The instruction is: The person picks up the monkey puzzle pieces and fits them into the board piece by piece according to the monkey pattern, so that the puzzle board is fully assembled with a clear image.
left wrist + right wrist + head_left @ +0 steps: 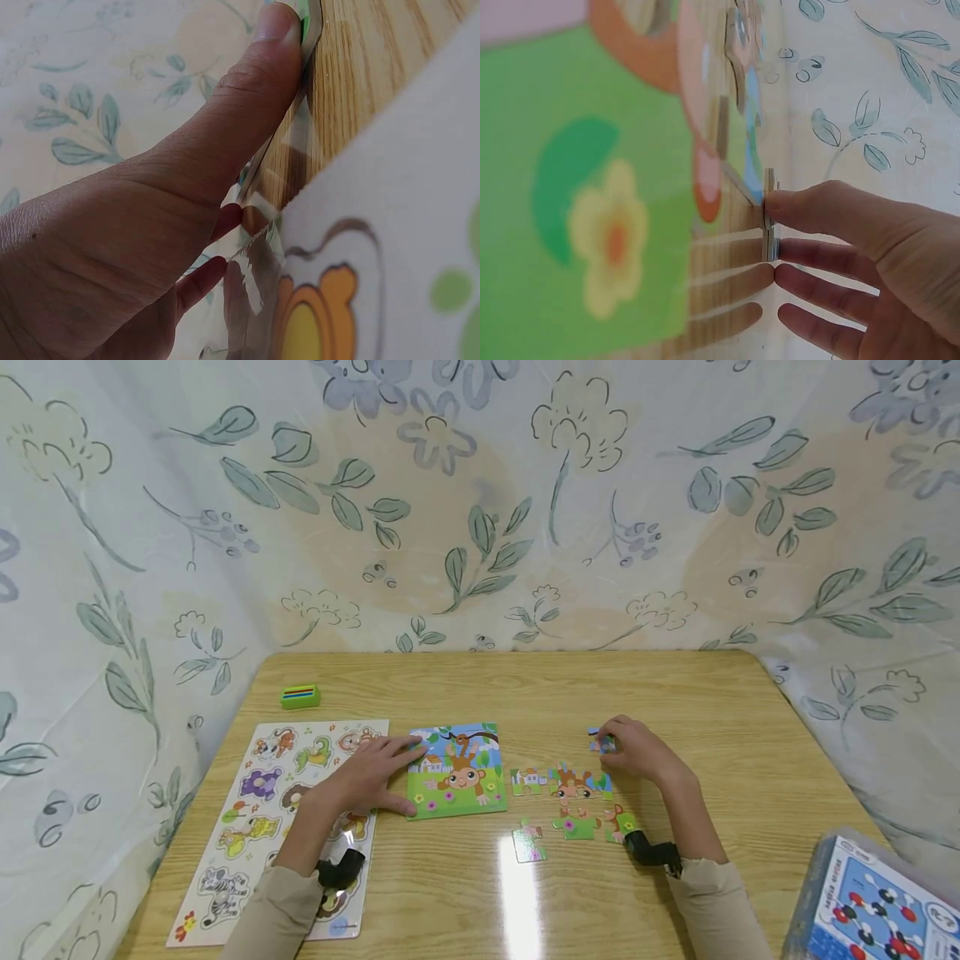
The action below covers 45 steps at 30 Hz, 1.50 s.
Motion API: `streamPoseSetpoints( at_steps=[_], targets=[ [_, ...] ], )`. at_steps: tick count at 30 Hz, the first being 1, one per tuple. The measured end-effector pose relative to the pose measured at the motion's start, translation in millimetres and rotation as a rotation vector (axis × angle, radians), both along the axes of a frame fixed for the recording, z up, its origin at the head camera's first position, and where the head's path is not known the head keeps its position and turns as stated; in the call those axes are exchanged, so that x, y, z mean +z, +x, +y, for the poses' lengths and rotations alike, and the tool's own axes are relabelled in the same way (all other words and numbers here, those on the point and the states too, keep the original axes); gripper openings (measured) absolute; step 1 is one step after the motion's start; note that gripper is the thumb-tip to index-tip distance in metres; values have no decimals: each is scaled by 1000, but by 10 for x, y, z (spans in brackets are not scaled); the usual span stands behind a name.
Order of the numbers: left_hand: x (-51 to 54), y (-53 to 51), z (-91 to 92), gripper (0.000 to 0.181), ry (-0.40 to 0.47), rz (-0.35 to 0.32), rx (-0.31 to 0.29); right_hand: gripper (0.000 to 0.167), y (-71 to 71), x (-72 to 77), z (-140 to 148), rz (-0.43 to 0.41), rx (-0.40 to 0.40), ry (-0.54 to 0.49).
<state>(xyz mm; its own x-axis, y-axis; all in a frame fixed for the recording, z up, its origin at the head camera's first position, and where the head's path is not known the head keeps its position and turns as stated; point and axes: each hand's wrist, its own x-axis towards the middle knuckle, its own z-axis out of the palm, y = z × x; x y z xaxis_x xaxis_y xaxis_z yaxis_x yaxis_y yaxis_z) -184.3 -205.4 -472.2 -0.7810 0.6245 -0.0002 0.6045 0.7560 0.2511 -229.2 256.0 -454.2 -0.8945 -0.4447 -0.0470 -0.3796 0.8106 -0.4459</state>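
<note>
My left hand (pixel 367 774) lies at the left edge of a square monkey picture board (pixel 453 806), fingers spread. Its thumb (pixel 259 67) is straight and touches the board's near left corner. To the right, my right hand (pixel 637 750) pinches a small blue jigsaw piece (pixel 602 743) by its edges, just above the table. In the right wrist view that piece (pixel 769 232) shows edge-on between thumb and fingers. Below the hand lie jigsaw pieces with a monkey face (pixel 576 789), a house piece (pixel 528 779), a green bottom piece (pixel 577 828) and a yellow-flower piece (pixel 621 823).
A loose pink-and-green jigsaw piece (pixel 529 845) lies nearer the front. Under the left forearm is a white animal board (pixel 251 852). A green block (pixel 300 697) sits at the back left. A boxed molecule set (pixel 873 906) stands at the front right. Floral cloth (pixel 480 527) hangs behind the table.
</note>
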Motion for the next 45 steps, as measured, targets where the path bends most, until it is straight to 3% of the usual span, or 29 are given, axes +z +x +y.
streamPoseSetpoints(
  at_steps=[14, 30, 45],
  targets=[
    [-3, 73, 37, 96, -10, 7, 8, 41, 45, 43, 43, -72, 5, 27],
    [12, 155, 90, 96, -5, 3, 21, 39, 68, 4, 35, -28, -19, 71],
    [-17, 146, 77, 96, 0, 16, 17, 37, 61, 11, 12, 1, -76, 96]
  ],
)
